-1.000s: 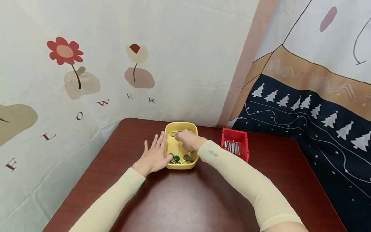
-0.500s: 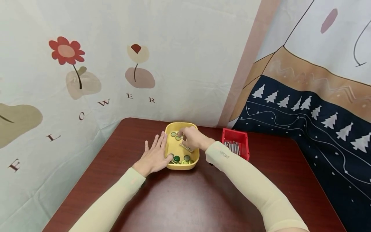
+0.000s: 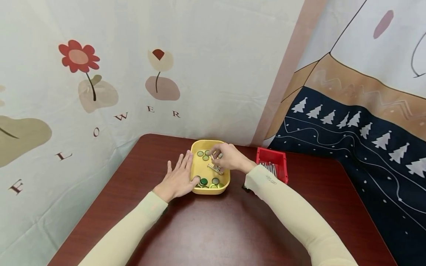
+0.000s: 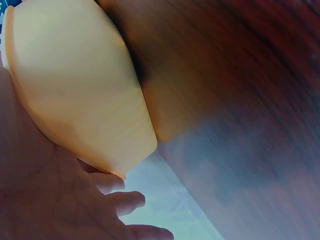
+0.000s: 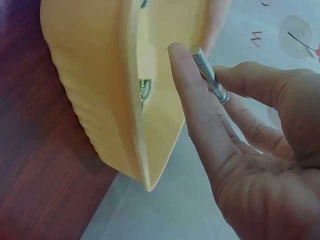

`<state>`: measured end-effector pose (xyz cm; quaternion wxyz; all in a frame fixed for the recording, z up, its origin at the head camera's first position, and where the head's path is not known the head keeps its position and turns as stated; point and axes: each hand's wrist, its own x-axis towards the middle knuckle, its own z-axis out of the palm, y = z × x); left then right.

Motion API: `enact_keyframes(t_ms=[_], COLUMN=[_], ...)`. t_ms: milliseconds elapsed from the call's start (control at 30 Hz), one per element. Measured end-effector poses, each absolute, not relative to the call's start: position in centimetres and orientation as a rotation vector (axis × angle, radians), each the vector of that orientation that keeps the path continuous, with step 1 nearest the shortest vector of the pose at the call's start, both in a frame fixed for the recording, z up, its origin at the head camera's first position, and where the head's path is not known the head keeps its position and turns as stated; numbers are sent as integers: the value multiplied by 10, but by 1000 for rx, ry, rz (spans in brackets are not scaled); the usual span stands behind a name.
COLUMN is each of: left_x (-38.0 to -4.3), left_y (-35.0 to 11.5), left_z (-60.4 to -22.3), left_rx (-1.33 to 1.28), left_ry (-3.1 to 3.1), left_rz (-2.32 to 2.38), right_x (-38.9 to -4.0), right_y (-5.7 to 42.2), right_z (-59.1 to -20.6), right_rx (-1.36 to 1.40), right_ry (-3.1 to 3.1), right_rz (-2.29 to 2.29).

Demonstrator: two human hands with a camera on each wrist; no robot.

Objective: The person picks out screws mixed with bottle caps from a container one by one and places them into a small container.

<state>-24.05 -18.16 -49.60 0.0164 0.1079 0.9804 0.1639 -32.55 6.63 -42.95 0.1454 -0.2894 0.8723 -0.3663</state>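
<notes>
A yellow bin (image 3: 199,168) on the table has several green bottle caps (image 3: 203,181) lying in it, at its near end and toward the far end. Metal bolts (image 3: 215,170) lie near its right wall. My left hand (image 3: 178,179) rests against the left rim, fingers spread and straight; its palm also meets the rim in the left wrist view. Over the right side of the bin is my right hand (image 3: 232,159). It pinches one threaded bolt (image 5: 211,76) between thumb and fingers, seen tilted in the right wrist view, raised above the rim.
To the right stands a red box (image 3: 283,167) holding several metal bolts (image 3: 271,170). The dark red-brown table (image 3: 199,229) extends toward me. Behind it hangs a printed cloth (image 3: 226,74) close to the table's back edge.
My right hand has lifted from the bin's floor and shifted right, now with a bolt in its fingers. Bolts it was covering have come into sight. My left hand stays at the rim.
</notes>
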Motion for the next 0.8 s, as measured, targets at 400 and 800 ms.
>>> enact_keyframes(t_ms=[400,800], left_x=[-241,-241], left_y=[-181,-181], left_z=[-495,-499], left_rx=[335,342], left_ry=[3052,3055], left_rz=[511,518], right_x=[-313,-304], right_y=[88,118], right_z=[-430,-431], right_rx=[-733,-649], right_ry=[2408,2333], right_rz=[-1256,-1397])
